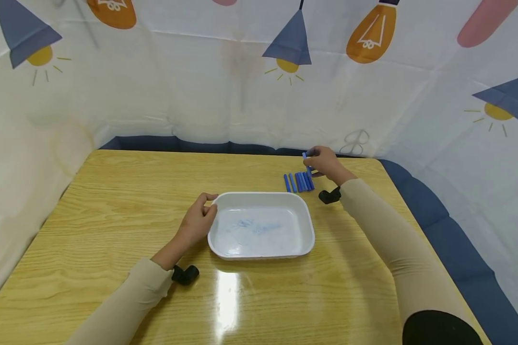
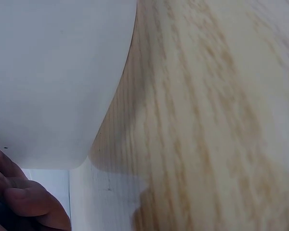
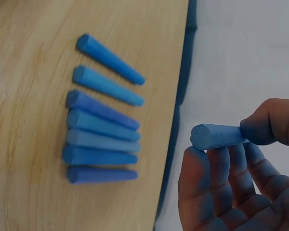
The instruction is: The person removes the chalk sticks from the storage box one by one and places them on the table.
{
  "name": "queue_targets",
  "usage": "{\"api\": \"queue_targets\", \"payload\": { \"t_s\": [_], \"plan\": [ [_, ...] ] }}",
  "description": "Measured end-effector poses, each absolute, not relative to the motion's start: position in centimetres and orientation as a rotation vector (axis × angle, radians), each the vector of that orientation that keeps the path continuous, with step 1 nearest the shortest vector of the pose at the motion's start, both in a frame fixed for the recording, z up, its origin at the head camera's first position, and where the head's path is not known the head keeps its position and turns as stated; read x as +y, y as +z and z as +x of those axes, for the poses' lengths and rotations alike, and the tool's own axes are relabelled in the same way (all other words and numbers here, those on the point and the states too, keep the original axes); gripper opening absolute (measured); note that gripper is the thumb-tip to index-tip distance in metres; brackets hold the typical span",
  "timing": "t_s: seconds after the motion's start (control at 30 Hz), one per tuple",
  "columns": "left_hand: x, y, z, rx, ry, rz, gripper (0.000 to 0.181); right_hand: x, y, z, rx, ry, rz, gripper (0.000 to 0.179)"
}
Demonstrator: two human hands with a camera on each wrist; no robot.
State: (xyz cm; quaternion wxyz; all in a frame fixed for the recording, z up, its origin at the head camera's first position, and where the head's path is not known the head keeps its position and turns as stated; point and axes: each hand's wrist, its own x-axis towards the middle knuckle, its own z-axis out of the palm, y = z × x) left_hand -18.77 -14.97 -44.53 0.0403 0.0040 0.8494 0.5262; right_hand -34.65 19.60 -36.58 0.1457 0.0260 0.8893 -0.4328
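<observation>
A white rectangular tray (image 1: 263, 203) stands on the wooden table, with blue smudges on its bottom. My left hand (image 1: 197, 218) grips its left rim near the far corner; part of the fingers (image 2: 33, 199) shows beside the tray wall in the left wrist view. Beyond the tray's right corner, my right hand (image 1: 326, 164) pinches a blue chalk stick (image 3: 216, 136) between thumb and fingertips, raised over the table's far edge. Blue dust coats those fingers (image 3: 219, 175). Several blue chalk sticks (image 3: 106, 125) lie side by side on the table near that hand, two set slightly apart.
The wooden table (image 1: 125, 206) reaches back to a dark blue padded edge (image 1: 148, 143). Behind it hangs a white cloth (image 1: 190, 86) printed with lamps and bulbs. Dark wrist camera mounts (image 1: 185, 275) sit at both sleeves.
</observation>
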Motion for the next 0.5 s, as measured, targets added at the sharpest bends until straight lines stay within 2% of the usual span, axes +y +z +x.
{"api": "queue_targets", "payload": {
  "t_s": [0.5],
  "plan": [
    [-15.0,-44.4,-18.7,2.580,1.623,-0.008,0.035,22.0,-39.5,-35.7,2.556,-1.211,0.198,0.044]
  ]
}}
